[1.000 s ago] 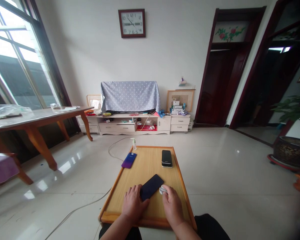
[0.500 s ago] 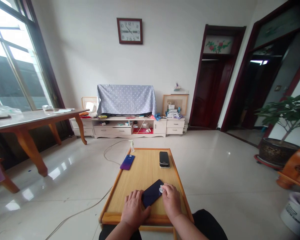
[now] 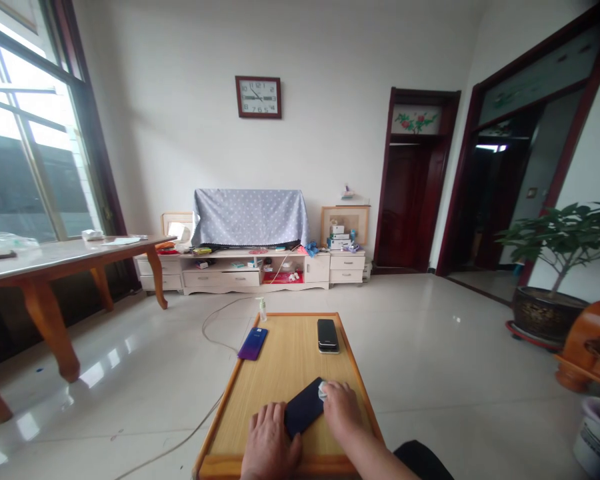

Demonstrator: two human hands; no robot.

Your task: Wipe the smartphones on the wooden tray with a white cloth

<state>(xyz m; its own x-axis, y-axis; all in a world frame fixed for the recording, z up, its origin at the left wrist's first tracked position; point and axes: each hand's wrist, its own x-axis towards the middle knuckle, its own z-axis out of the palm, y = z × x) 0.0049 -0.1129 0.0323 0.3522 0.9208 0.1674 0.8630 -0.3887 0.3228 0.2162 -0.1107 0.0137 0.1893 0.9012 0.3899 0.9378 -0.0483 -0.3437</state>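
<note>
On the small wooden table (image 3: 275, 393) a dark phone (image 3: 303, 408) lies slanted, its far end pointing up and to the right. My left hand (image 3: 270, 437) grips it at the lower left, thumb along the near edge and fingers by the left end. A small white wad of cloth or tissue (image 3: 322, 391) is pinched in my right hand (image 3: 341, 408) against the phone's far right end. The fingers partly cover the wad.
At the table's far left lies a blue-purple phone (image 3: 253, 344). Stacked black phones (image 3: 327, 335) are at the far right. A pump bottle (image 3: 263, 309) stands by the far left corner. A cable (image 3: 180, 441) runs along the floor on the left.
The camera view has tilted up, so the room sits lower in the picture. Both hands keep nearly the same places on the phone, with the white wad still at its far right end.
</note>
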